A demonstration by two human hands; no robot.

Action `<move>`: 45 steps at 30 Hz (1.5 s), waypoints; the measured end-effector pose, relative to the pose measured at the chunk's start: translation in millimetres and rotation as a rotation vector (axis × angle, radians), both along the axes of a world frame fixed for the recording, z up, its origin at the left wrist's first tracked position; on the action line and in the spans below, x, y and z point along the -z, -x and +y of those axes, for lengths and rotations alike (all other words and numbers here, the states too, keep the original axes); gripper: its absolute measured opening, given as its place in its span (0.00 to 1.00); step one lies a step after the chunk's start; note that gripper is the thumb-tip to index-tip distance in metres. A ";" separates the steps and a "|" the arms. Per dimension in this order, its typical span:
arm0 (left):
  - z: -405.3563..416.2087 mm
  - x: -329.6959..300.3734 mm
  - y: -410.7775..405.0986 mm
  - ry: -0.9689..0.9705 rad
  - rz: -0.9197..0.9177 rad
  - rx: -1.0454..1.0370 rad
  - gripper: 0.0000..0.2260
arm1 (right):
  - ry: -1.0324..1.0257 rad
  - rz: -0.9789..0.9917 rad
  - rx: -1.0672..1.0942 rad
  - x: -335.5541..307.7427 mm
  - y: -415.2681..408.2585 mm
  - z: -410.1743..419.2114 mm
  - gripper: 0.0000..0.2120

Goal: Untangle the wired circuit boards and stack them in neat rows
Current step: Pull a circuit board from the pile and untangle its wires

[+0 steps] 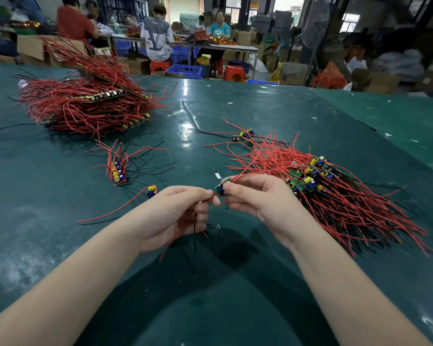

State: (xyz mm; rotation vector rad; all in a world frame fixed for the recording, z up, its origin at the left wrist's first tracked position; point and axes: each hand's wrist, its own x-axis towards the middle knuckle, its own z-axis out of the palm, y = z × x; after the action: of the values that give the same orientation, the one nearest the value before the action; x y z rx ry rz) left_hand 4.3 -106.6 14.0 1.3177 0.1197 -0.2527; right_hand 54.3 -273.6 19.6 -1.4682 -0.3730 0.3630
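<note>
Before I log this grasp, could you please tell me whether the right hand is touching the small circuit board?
Touching: the head view shows the right hand pinching the circuit board.

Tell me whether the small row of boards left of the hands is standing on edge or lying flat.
On edge. The small row of boards stands packed side by side on the table, capacitors facing sideways, wires fanning upward.

Head-worn view, forward-down, close over table (260,108)

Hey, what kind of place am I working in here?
Most likely an electronics assembly workshop: piles of red-wired circuit boards lie on a green work table, and other workers sit at benches among cardboard boxes.
</note>
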 end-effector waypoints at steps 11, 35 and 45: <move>3.3 -0.3 3.3 0.088 -0.041 0.216 0.08 | -0.305 0.340 -0.111 -2.9 0.5 2.5 0.07; 5.7 -2.9 7.9 -0.458 -0.389 0.045 0.09 | -0.059 0.099 -0.022 -9.3 7.8 -0.4 0.07; 11.3 -5.4 6.8 -0.476 -0.354 0.068 0.09 | -0.111 0.084 -0.015 -8.1 10.1 2.7 0.11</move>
State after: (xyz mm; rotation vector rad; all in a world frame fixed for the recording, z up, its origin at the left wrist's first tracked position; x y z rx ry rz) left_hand -2.5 -95.3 19.4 1.8208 -0.1762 -0.0432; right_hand 44.2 -271.0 27.6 -1.3376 -0.3319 0.4087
